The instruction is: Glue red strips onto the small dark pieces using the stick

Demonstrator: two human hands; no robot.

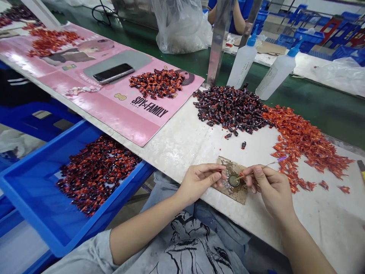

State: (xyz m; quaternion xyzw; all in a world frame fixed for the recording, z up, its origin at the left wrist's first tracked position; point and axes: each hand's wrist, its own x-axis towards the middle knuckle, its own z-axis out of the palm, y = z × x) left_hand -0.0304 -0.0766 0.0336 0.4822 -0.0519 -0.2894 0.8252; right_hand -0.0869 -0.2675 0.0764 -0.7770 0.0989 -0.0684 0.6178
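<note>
My right hand [269, 184] pinches a thin stick [269, 164] with a purple end. Its other tip points down at a small round bottle cap [234, 180] of cloudy liquid. A small orange bit shows by the right fingertips. My left hand [203, 179] has thumb and fingers closed just left of the cap; whatever they hold is too small to make out. Under the cap lies a stained, wet-looking brown board [238, 196]. Beyond my hands is a heap of small black pieces with orange rims [228, 106], beside a heap of orange pointed pieces [308, 140].
A blue crate [28, 205] of black-and-orange pieces stands at lower left. On a pink mat [122, 123] lie a phone [114, 73] and another pile [158, 83]. Two blue-tipped bottles [275, 74] stand behind the heaps, near a metal post [218, 42]. Another person sits opposite.
</note>
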